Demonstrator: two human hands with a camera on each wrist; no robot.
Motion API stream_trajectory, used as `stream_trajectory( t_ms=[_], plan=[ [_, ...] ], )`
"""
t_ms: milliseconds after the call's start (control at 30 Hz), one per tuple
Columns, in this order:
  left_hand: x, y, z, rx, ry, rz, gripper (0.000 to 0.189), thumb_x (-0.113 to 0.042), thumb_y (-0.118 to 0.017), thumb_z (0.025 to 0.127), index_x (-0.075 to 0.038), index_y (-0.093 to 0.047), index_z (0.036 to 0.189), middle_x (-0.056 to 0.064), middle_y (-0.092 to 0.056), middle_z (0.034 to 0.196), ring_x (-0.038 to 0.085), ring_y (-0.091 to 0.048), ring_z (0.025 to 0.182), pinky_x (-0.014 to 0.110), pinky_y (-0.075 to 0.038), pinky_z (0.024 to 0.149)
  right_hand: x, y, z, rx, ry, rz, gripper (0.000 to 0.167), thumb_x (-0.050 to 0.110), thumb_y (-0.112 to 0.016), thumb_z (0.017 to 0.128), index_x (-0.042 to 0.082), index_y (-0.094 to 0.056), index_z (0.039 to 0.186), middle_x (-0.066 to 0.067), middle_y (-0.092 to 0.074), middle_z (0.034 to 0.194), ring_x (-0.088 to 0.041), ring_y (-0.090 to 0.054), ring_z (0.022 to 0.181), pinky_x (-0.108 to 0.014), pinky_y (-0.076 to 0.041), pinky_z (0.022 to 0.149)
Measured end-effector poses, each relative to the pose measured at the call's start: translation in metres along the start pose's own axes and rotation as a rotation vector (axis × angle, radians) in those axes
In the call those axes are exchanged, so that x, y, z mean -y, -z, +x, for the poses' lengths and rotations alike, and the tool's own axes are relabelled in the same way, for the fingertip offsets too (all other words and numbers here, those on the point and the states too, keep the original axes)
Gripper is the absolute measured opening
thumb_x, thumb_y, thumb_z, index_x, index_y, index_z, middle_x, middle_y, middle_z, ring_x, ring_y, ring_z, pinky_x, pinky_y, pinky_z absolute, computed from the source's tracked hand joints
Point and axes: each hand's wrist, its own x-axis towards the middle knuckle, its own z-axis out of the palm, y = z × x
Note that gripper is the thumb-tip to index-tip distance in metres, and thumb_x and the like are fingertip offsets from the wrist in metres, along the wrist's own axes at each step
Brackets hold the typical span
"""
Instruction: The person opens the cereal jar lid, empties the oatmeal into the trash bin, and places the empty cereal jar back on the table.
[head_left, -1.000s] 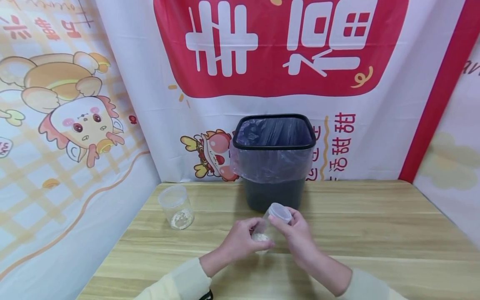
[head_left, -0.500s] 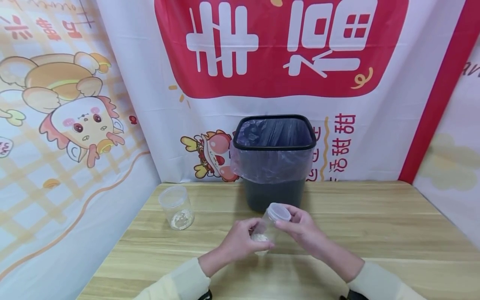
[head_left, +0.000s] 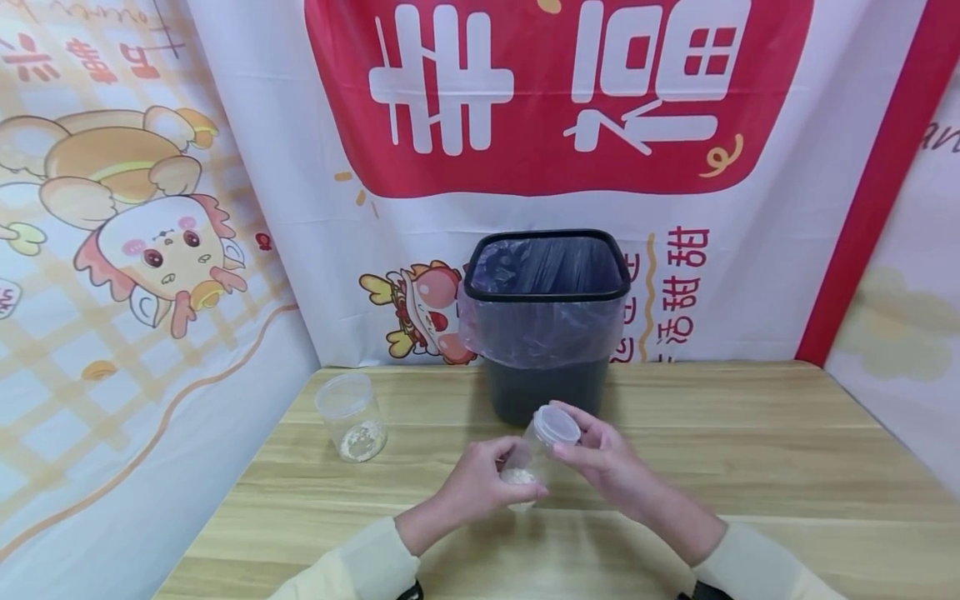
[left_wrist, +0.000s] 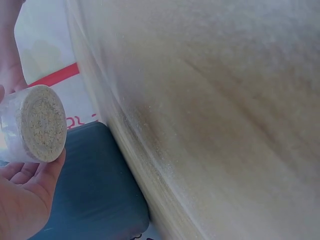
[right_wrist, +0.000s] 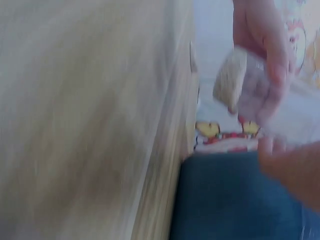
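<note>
A clear plastic jar point(head_left: 529, 457) tilts above the table in front of the bin, with pale flakes point(left_wrist: 44, 125) at its bottom. My left hand point(head_left: 480, 482) grips the lower part of the jar, thumb in front and fingers behind. At the top, my right hand point(head_left: 600, 450) holds the whitish round lid point(head_left: 557, 425) at its right side, thumb and fingers on the rim. The lid sits on the jar's mouth. In the right wrist view, the left hand point(right_wrist: 265, 45) wraps the jar near the flakes.
A second clear jar point(head_left: 348, 408), with pale flakes in its bottom, stands at the table's left. Behind my hands is a dark bin point(head_left: 551, 392) lined with a thin plastic bag point(head_left: 555, 333). The wooden table point(head_left: 750, 450) ends at a printed cloth backdrop point(head_left: 765, 275).
My right hand has turned about the lid: its thumb has slid from the lid's front to its right edge, and the forearm has swung right. The left hand and jar stay nearly still.
</note>
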Motion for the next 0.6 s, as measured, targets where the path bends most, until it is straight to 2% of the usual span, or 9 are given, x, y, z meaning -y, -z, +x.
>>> stream_trajectory(
  t_ms=[167, 267, 400, 500, 600],
  plan=[
    [-0.001, 0.000, 0.001, -0.025, 0.013, 0.016, 0.049, -0.036, -0.086, 0.071, -0.006, -0.068, 0.104, 0.007, -0.069, 0.089, 0.010, -0.061, 0.073, 0.023, -0.052, 0.065, -0.001, -0.029, 0.000, -0.365, 0.014, -0.008, 0.063, -0.004, -0.062, 0.087, -0.010, -0.030, 0.141, -0.010, -0.057, 0.122, -0.010, -0.057, 0.106, -0.022, -0.047, 0.091],
    [-0.001, 0.000, 0.002, -0.031, 0.011, 0.024, 0.048, -0.037, -0.086, 0.071, -0.006, -0.068, 0.103, 0.006, -0.069, 0.089, 0.010, -0.061, 0.072, 0.023, -0.051, 0.064, -0.006, -0.041, 0.004, -0.513, 0.023, -0.042, 0.055, -0.004, -0.064, 0.085, -0.009, -0.037, 0.133, -0.007, -0.061, 0.113, -0.009, -0.058, 0.099, -0.022, -0.047, 0.086],
    [0.000, -0.001, 0.002, -0.038, -0.005, 0.034, 0.046, -0.036, -0.086, 0.071, -0.007, -0.068, 0.101, 0.001, -0.067, 0.084, 0.009, -0.059, 0.069, 0.022, -0.050, 0.061, -0.010, -0.047, 0.006, -0.567, 0.010, -0.101, 0.051, 0.000, -0.068, 0.083, -0.008, -0.042, 0.126, -0.003, -0.063, 0.105, -0.010, -0.059, 0.095, -0.023, -0.046, 0.086],
    [0.001, -0.002, 0.002, -0.038, -0.018, 0.031, 0.044, -0.034, -0.087, 0.071, -0.006, -0.068, 0.100, -0.001, -0.066, 0.080, 0.008, -0.059, 0.067, 0.022, -0.050, 0.060, -0.011, -0.047, 0.006, -0.560, -0.001, -0.112, 0.049, -0.001, -0.068, 0.084, -0.008, -0.044, 0.126, -0.004, -0.064, 0.106, -0.011, -0.060, 0.096, -0.024, -0.045, 0.087],
    [0.002, -0.002, 0.002, -0.028, -0.011, 0.017, 0.045, -0.033, -0.087, 0.071, -0.005, -0.068, 0.101, -0.001, -0.067, 0.081, 0.009, -0.060, 0.068, 0.022, -0.050, 0.061, -0.010, -0.043, 0.004, -0.519, 0.000, -0.087, 0.049, -0.004, -0.066, 0.084, -0.011, -0.045, 0.127, -0.007, -0.064, 0.107, -0.011, -0.060, 0.098, -0.024, -0.047, 0.088]
  ],
)
